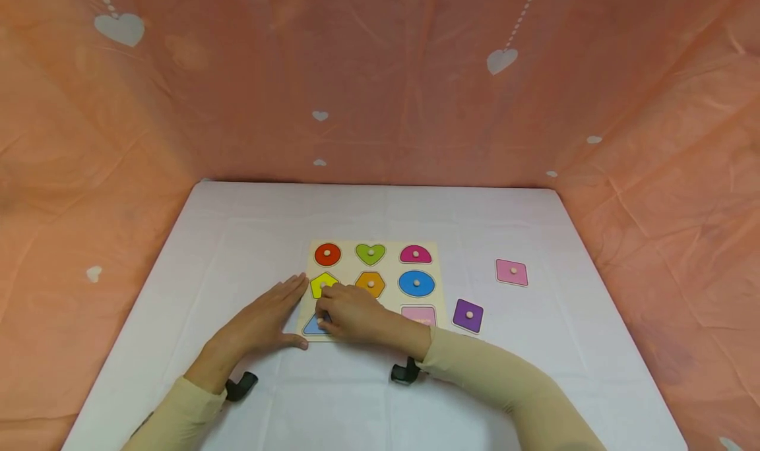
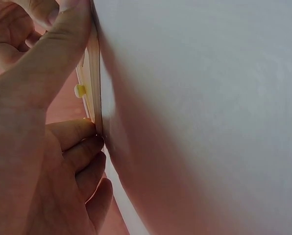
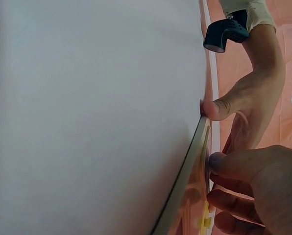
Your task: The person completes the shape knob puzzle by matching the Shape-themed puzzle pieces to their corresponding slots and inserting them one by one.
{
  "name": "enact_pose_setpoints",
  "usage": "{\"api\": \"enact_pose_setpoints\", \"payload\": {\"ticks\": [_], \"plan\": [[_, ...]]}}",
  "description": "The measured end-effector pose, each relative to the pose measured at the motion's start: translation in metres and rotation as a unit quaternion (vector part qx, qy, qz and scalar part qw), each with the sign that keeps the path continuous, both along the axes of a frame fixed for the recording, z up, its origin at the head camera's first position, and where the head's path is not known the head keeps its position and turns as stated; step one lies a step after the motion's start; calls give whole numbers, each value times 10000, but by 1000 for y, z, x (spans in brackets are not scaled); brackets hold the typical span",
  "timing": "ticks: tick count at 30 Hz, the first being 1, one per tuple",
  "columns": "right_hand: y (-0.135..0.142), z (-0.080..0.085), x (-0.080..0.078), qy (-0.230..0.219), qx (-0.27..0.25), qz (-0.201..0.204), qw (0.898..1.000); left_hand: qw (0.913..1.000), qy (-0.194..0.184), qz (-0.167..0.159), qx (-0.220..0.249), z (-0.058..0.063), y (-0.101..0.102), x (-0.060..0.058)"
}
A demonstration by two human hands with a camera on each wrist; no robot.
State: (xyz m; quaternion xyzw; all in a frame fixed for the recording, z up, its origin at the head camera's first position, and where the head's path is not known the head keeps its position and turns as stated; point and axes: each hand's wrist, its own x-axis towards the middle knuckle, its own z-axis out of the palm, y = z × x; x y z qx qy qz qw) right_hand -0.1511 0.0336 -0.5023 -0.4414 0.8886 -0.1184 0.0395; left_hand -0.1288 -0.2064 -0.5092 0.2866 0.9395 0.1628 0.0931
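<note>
A cream shape-puzzle board point(image 1: 392, 256) lies flat on the table. My right hand point(image 1: 356, 312) reaches across it, thumb and fingertips pinching the knob of the blue triangle piece point(image 1: 311, 327) at its near left corner. Along the board's left edge rests my left hand point(image 1: 270, 316), fingers straight and thumb spread at the near corner. In the left wrist view, fingertips point(image 2: 98, 142) touch the board's side point(image 2: 94, 73). Red circle point(image 1: 328, 261), green heart point(image 1: 371, 261), magenta half circle point(image 1: 415, 258), yellow pentagon point(image 1: 318, 291), orange hexagon point(image 1: 374, 294) and blue oval point(image 1: 417, 293) pieces sit in their places.
Right of the board lie a purple square piece point(image 1: 463, 320) and, farther off, a pink rectangle piece point(image 1: 505, 278). A pink rectangular recess point(image 1: 418, 314) shows at the board's near right. White cloth covers the table point(image 1: 475, 213); orange curtains point(image 1: 380, 75) surround it.
</note>
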Motion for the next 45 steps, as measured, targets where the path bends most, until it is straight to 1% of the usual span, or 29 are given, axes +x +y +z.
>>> {"api": "enact_pose_setpoints", "payload": {"ticks": [6,13,26,28,36,41,45], "plan": [[-1,-3,-1,32,57,40,10000,10000,-6,6,20,-1,-1,0],[-1,-2,-1,-105,100,41,9999,10000,10,-5,5,-1,-1,0],[3,-9,-3,-233,-70,77,9997,10000,5,36,-3,0,-1,1],[5,-8,-4,-266,-89,87,9996,10000,8,45,4,0,0,1],[24,-4,-5,-479,-206,-88,9986,9998,-148,155,13,0,1,1],[38,2,-11,-393,-343,-219,9984,9994,-240,231,-47,1,2,1],[49,6,-16,-410,-480,-443,9970,9994,-248,245,-45,2,2,1]]}}
